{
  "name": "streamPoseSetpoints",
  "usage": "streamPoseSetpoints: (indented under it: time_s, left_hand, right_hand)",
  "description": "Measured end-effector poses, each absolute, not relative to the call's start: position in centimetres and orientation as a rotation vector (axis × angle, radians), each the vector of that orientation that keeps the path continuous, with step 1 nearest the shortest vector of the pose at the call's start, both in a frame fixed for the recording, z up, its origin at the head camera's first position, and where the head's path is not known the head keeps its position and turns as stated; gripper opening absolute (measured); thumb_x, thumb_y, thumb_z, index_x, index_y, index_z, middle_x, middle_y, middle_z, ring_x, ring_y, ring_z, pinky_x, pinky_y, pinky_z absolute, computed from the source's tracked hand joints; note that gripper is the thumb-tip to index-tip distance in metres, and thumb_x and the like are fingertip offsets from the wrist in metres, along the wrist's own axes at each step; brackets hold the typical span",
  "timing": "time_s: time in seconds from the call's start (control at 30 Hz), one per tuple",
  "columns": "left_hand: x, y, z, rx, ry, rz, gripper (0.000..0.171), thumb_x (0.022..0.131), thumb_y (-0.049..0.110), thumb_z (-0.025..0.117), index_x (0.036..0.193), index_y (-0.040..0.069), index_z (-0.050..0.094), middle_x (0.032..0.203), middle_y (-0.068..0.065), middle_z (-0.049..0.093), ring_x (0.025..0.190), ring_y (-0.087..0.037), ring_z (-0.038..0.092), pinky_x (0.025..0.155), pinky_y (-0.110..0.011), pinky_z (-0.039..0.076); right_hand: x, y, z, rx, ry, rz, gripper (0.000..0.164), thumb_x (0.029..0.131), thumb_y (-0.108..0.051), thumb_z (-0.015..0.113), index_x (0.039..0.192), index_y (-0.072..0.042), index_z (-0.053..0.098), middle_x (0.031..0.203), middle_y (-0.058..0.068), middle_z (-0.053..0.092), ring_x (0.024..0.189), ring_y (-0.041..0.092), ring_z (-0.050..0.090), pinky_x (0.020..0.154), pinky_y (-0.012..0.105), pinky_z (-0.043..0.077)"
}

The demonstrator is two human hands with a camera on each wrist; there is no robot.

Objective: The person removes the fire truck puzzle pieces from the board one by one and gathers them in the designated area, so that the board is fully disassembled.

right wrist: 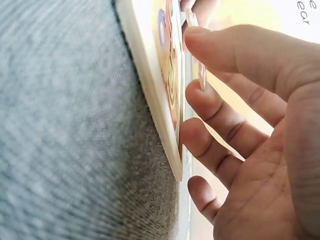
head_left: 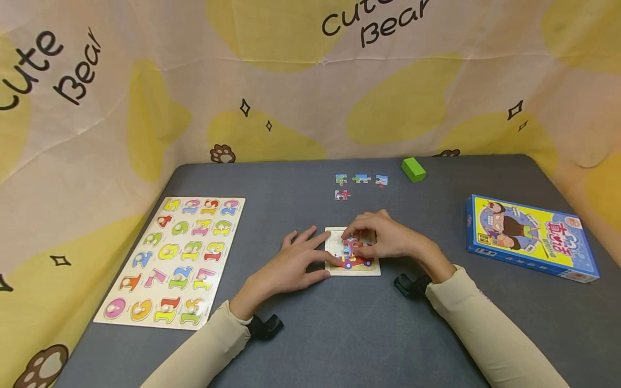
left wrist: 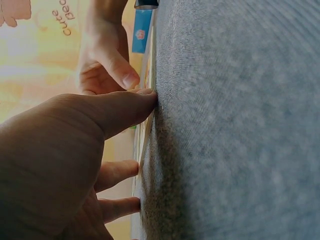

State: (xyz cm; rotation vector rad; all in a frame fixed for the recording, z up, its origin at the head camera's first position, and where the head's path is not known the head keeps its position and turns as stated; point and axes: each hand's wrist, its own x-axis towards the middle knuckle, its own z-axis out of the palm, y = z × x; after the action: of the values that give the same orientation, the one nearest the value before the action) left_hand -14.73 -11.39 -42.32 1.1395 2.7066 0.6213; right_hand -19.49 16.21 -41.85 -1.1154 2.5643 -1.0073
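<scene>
A small wooden jigsaw board (head_left: 332, 245) lies on the grey table, with a red vehicle picture (head_left: 356, 263) partly visible in its lower half. My left hand (head_left: 293, 264) lies at the board's left side, fingers spread and fairly straight; its index fingertip touches the picture and its thumb is at the board's edge. Over the board, my right hand (head_left: 388, 237) pinches a jigsaw piece (head_left: 350, 247) between thumb and fingers. In the right wrist view that piece (right wrist: 202, 77) is seen edge-on, slightly above the board's surface. The fingers hide part of the picture.
Several loose jigsaw pieces (head_left: 361, 179) lie beyond the board, near a green block (head_left: 413, 170). At left is a number puzzle board (head_left: 220, 285) with knobbed numerals. A blue and yellow box (head_left: 531, 237) lies at right. A patterned cloth (head_left: 291, 81) hangs behind the table.
</scene>
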Motion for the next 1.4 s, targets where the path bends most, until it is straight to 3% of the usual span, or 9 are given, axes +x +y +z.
streamPoseSetpoints:
  time_s: [0.27,0.5,0.8,1.13,1.4]
  left_hand:
    - [-14.7,-11.3,-42.2,1.116,2.697,0.609,0.029,0.097,0.035,0.069,0.125,0.039,0.072,0.165,-0.010,0.037,0.155,-0.045,0.022,0.116,-0.073,0.013]
    - [-14.8,-11.3,-42.3,1.121,2.697,0.617,0.029,0.097,0.036,0.069,0.126,0.041,0.071,0.165,-0.008,0.037,0.155,-0.043,0.022,0.116,-0.072,0.013]
    - [-14.9,-11.5,-42.5,1.144,2.700,0.648,0.030,0.096,0.036,0.071,0.126,0.041,0.071,0.164,-0.008,0.039,0.155,-0.043,0.024,0.116,-0.071,0.014]
    - [-15.0,-11.6,-42.6,1.147,2.695,0.693,0.031,0.094,0.037,0.073,0.125,0.042,0.072,0.162,-0.005,0.041,0.154,-0.042,0.023,0.115,-0.067,0.014]
    - [-15.1,-11.9,-42.8,1.177,2.693,0.708,0.032,0.094,0.038,0.072,0.126,0.041,0.072,0.162,-0.005,0.042,0.155,-0.040,0.023,0.115,-0.065,0.015]
  right_hand:
    - [-20.2,17.3,-42.0,-1.104,2.578,-1.091,0.034,0.085,-0.019,0.082,0.119,-0.021,0.075,0.095,-0.006,0.068,0.085,0.016,0.057,0.080,0.038,0.028]
    - [-21.5,19.0,-42.7,-1.000,2.536,-1.233,0.038,0.086,-0.018,0.083,0.123,-0.015,0.074,0.103,-0.002,0.069,0.088,0.020,0.057,0.078,0.033,0.046]
    - [-23.2,20.3,-43.4,-0.803,2.567,-1.329,0.037,0.089,-0.017,0.080,0.124,-0.013,0.073,0.101,0.007,0.068,0.087,0.017,0.055,0.077,0.024,0.046]
    - [-24.9,20.5,-43.5,-0.684,2.655,-1.330,0.037,0.090,-0.013,0.078,0.126,-0.010,0.072,0.099,0.009,0.068,0.081,0.019,0.050,0.072,0.027,0.040]
    - [-26.3,19.8,-43.4,-0.738,2.754,-1.158,0.037,0.089,-0.009,0.076,0.125,-0.009,0.072,0.101,0.009,0.070,0.080,0.019,0.050,0.075,0.031,0.041]
